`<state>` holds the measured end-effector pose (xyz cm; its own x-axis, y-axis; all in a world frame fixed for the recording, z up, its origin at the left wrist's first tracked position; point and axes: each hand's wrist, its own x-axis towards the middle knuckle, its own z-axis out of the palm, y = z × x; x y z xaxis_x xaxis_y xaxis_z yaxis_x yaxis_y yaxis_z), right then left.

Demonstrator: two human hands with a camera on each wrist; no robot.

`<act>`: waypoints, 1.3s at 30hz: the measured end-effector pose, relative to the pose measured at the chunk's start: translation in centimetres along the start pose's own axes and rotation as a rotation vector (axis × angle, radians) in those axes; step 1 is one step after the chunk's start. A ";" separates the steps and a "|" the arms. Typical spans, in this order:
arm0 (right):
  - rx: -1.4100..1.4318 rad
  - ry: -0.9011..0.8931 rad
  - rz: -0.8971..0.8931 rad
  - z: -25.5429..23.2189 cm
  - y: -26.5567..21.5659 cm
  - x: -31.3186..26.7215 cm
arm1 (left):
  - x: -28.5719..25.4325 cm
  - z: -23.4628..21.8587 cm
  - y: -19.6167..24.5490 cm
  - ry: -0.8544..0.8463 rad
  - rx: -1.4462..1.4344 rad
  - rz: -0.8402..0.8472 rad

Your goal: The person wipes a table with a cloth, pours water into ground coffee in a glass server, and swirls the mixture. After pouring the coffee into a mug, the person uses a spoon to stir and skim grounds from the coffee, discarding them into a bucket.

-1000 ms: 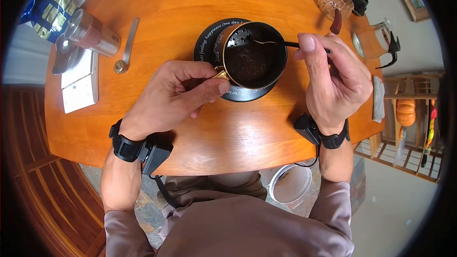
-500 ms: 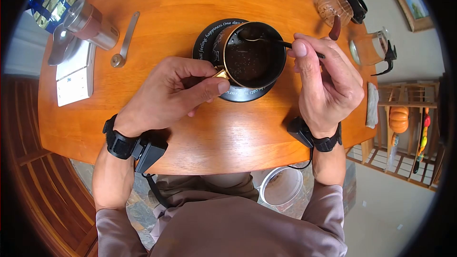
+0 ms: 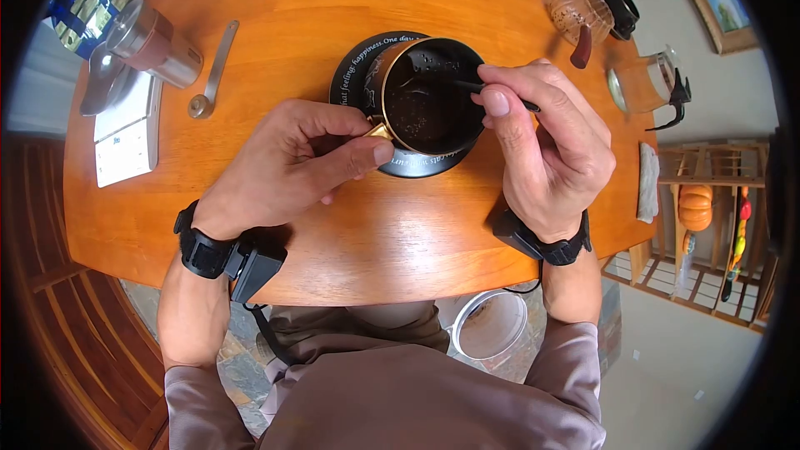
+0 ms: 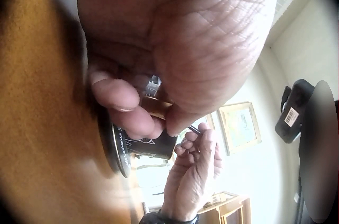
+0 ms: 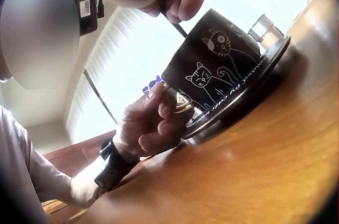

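Note:
A black cup [image 5: 209, 60] with a gold rim and white cat drawings stands on a black saucer [image 3: 351, 75] with white lettering. Dark liquid [image 3: 417, 112] with small bubbles fills part of it. My left hand [image 3: 279, 162] pinches the cup's gold handle [image 3: 380, 131] between thumb and fingers. From the right, my right hand [image 3: 554, 146] holds the thin black handle of a spoon [image 3: 467, 84], thumb against fingers, just over the cup's right rim. The spoon reaches down into the cup, its tip hidden in the dark liquid.
At the left are a coffee grinder [image 3: 158, 46], a white scale [image 3: 127, 146], a blue bag [image 3: 87, 4] and a long-handled scoop [image 3: 218, 71]. A glass dripper [image 3: 579, 17], a glass pot [image 3: 642, 83] and a grey cloth [image 3: 647, 183] lie along the right edge.
My right hand has moved left, closer to the cup, and the spoon has shifted with it; its tip, seen earlier, is hidden now. The left hand keeps hold of the cup handle.

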<state>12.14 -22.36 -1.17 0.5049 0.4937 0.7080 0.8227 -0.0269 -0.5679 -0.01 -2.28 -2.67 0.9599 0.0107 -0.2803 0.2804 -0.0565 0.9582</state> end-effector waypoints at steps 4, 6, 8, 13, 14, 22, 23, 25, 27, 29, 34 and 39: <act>0.022 -0.042 -0.026 -0.1 0.3 0.1 | 0.0 0.0 0.1 0.002 0.007 0.004; 0.029 -0.127 -0.053 -0.4 0.4 0.2 | 0.0 0.0 0.1 0.005 0.007 0.001; 0.062 -0.124 -0.039 -0.6 0.4 0.1 | 0.0 0.0 0.0 0.007 0.008 -0.002; 0.036 -0.017 -0.080 -1.0 0.7 0.2 | 0.0 0.0 0.0 0.008 0.015 0.020; 0.004 0.034 -0.053 -1.0 0.6 0.2 | 0.0 0.0 0.0 0.007 0.013 0.020; -0.060 0.166 -0.050 -0.9 1.3 0.4 | 0.0 0.0 0.1 0.009 0.026 0.031; -0.061 0.164 -0.050 -0.9 1.3 0.4 | 0.0 0.0 0.0 0.009 0.024 0.031; -0.074 0.140 -0.044 -0.9 1.2 0.3 | 0.0 0.0 -0.1 0.012 0.034 0.039; -0.087 0.125 -0.060 -0.9 1.2 0.4 | 0.0 0.0 -0.2 0.014 0.032 0.035; -0.099 0.111 -0.077 -0.9 1.2 0.4 | 0.0 0.0 -0.2 0.016 0.031 0.032; -0.116 0.078 -0.072 -0.7 1.0 0.4 | 0.0 0.0 0.0 0.008 0.036 0.021; -0.108 0.064 -0.087 -0.6 1.1 0.4 | 0.0 0.1 0.0 0.014 0.028 0.028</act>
<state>13.39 -22.69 -1.22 0.4438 0.4415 0.7798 0.8853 -0.0815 -0.4577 0.02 -2.35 -2.66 0.9673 0.0225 -0.2526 0.2536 -0.0852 0.9636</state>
